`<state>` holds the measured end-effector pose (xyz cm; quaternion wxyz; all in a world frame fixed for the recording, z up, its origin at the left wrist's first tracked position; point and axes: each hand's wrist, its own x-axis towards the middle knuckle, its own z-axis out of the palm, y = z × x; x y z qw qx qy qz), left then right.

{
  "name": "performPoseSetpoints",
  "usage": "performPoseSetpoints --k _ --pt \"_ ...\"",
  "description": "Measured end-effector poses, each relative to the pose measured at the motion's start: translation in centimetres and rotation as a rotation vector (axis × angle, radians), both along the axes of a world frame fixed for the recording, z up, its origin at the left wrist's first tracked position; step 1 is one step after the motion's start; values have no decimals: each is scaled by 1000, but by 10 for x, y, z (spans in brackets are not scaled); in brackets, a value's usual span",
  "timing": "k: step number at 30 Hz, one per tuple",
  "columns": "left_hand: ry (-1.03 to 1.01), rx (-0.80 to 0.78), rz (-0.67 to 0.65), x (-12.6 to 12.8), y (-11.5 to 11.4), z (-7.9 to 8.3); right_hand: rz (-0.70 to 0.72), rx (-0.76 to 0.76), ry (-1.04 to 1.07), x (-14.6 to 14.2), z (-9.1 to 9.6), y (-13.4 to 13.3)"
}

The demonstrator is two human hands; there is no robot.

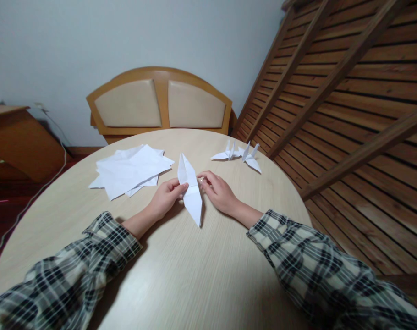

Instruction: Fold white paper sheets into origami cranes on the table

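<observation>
"One paper (pixel 192 195), folded into a long, slim diamond, is at the middle of the frame. Its upper end splits into two points; the lower end comes to a tip, leaning a little to the right."

"What has hold of it?"

"The left hand (pixel 164 198), pinching its left edge with the thumb laid on top. The fingers behind are partly hidden."

"And the right hand (pixel 219 192)?"

"Just beside the right edge, fingers bent inward. I can't tell whether they touch the paper or pinch anything; a small bright spot near the fingertips is too tiny to make out."

"What else is on the table (pixel 181 284)?"

"White sheets (pixel 133 172), overlapping at odd angles in a heap left of the middle. Two white cranes (pixel 249 156) sit close together, upper right of the middle."

"And around it?"

"A headboard (pixel 196 107) at upper centre, brown slats (pixel 332 121) slanting down the right side, a pale cord (pixel 26 205) along the left. Checked sleeves (pixel 60 275) enter from both lower corners."
</observation>
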<state>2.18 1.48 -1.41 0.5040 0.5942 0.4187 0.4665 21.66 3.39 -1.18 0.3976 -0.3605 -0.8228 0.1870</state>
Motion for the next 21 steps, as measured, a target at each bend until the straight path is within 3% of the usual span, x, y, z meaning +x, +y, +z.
performPoseSetpoints --k 4,9,21 --pt "-110 -73 21 0 2 -2 37 122 -17 3 0 -1" --pt "-100 -85 37 1 0 -1 55 226 -142 4 2 -3" --pt "-109 -94 31 5 -5 8 28 276 -140 4 2 1"
